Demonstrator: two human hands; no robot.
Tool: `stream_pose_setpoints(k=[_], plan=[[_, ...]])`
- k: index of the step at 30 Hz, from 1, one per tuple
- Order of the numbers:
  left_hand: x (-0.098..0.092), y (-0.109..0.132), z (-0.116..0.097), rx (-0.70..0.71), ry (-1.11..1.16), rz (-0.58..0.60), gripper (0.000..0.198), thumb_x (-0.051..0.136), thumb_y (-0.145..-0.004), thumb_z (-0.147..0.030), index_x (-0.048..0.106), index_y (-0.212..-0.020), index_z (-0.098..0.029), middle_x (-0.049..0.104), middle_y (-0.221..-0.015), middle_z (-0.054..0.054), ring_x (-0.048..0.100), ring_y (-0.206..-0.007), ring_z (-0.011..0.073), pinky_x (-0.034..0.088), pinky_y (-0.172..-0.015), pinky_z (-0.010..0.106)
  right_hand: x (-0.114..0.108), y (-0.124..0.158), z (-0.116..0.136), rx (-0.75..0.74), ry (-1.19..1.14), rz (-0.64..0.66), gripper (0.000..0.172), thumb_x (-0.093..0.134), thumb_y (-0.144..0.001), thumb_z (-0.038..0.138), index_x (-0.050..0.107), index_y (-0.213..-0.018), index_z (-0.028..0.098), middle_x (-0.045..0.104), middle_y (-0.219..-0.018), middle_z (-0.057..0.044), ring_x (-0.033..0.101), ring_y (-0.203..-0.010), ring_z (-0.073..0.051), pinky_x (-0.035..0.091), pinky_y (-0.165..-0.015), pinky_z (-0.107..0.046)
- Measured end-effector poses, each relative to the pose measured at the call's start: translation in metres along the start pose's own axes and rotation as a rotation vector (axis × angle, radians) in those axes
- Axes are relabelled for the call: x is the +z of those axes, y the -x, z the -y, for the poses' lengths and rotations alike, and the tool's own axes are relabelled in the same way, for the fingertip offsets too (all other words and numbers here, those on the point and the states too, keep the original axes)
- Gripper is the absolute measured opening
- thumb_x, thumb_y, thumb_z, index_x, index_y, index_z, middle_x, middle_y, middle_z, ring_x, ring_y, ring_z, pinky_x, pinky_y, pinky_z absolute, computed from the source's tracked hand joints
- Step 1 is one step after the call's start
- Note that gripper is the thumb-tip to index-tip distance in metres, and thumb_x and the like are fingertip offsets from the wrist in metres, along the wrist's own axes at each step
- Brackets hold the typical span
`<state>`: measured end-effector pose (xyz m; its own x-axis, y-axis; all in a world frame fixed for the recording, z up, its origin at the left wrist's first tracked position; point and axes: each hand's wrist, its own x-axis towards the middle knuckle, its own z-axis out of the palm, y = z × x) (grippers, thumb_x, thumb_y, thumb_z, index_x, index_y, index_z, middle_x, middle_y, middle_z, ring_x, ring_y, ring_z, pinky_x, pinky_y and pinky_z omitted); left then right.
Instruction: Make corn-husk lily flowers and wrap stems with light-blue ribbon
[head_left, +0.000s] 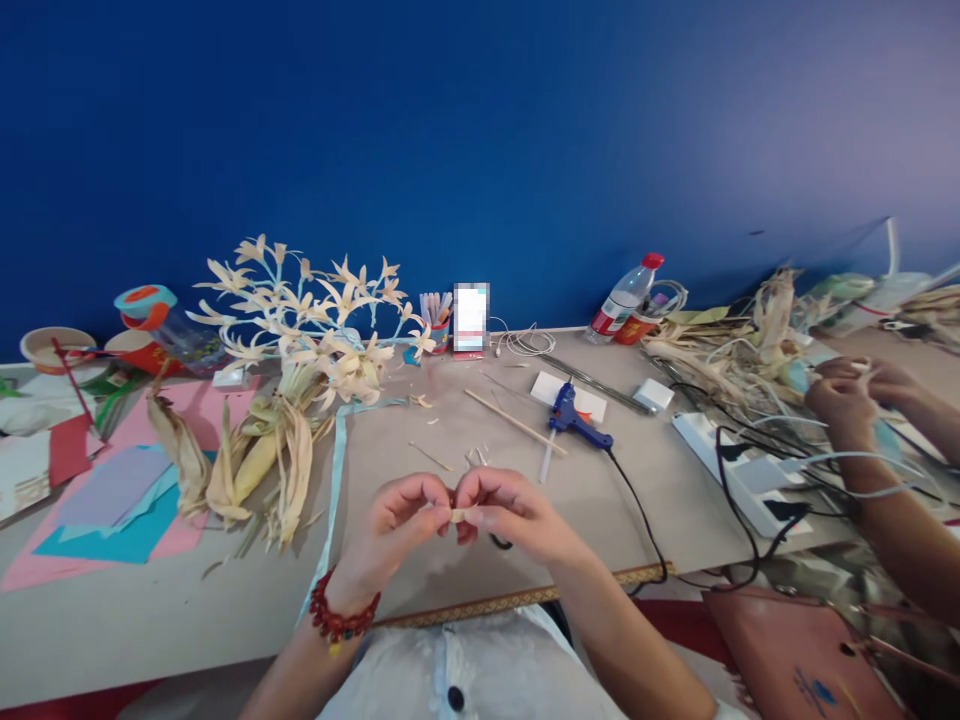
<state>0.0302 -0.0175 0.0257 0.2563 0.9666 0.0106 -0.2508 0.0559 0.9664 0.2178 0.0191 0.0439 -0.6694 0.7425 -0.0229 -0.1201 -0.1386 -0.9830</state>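
Note:
Above the front of the table, my left hand (412, 512) and my right hand (506, 508) meet fingertip to fingertip. Both pinch a small pale piece of corn husk (457, 515), mostly covered by the fingers. Partly hidden beneath the hands lie scissors (478, 457). A thin wooden stick (516, 422) and a blue hot glue gun (574, 415) rest beyond my right hand. To the left, dried corn husks (277, 455) lie in a pile below husk flowers (337, 345) on pale blue stems. A light blue ribbon (337, 480) runs down the table beside my left wrist.
A phone (471, 320) stands against the blue wall by a cup of pens (435, 330). On the right are a bottle (624, 300), a power strip (739, 475) with trailing cables, and another person's hands (847, 390). Coloured paper (120, 530) covers the left side.

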Motion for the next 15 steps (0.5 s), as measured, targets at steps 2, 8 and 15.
stream_pose_setpoints(k=[2, 8, 15], plan=[[0.001, 0.0, -0.001, 0.001, -0.044, -0.001, 0.019, 0.065, -0.085, -0.029, 0.061, -0.072, -0.016, 0.057, -0.067, 0.001, 0.05, -0.067, 0.0142, 0.038, -0.065, 0.026, 0.001, -0.001, 0.002, 0.004, 0.083, -0.012, 0.009, 0.063, -0.083, 0.024, 0.062, -0.077, 0.016, 0.064, -0.07, 0.0, 0.057, -0.064, -0.011, 0.043, -0.06, -0.022], [0.004, 0.001, 0.003, 0.057, 0.051, 0.07, 0.022, 0.064, -0.085, -0.032, 0.06, -0.07, -0.017, 0.056, -0.066, 0.002, 0.055, -0.067, 0.0167, 0.041, -0.065, 0.029, 0.0, -0.006, -0.013, 0.077, -0.227, -0.008, 0.004, 0.059, -0.07, 0.018, 0.061, -0.067, 0.016, 0.062, -0.059, 0.0, 0.054, -0.051, -0.011, 0.043, -0.053, -0.022], [0.003, 0.0, 0.011, 0.077, 0.115, 0.014, 0.024, 0.064, -0.083, -0.036, 0.058, -0.067, -0.019, 0.053, -0.06, 0.0, 0.052, -0.065, 0.0173, 0.045, -0.084, 0.041, -0.008, -0.005, -0.025, 0.067, -0.493, -0.166, 0.01, 0.054, -0.07, 0.024, 0.058, -0.063, 0.017, 0.054, -0.051, 0.002, 0.048, -0.046, -0.01, 0.044, -0.051, -0.023]])
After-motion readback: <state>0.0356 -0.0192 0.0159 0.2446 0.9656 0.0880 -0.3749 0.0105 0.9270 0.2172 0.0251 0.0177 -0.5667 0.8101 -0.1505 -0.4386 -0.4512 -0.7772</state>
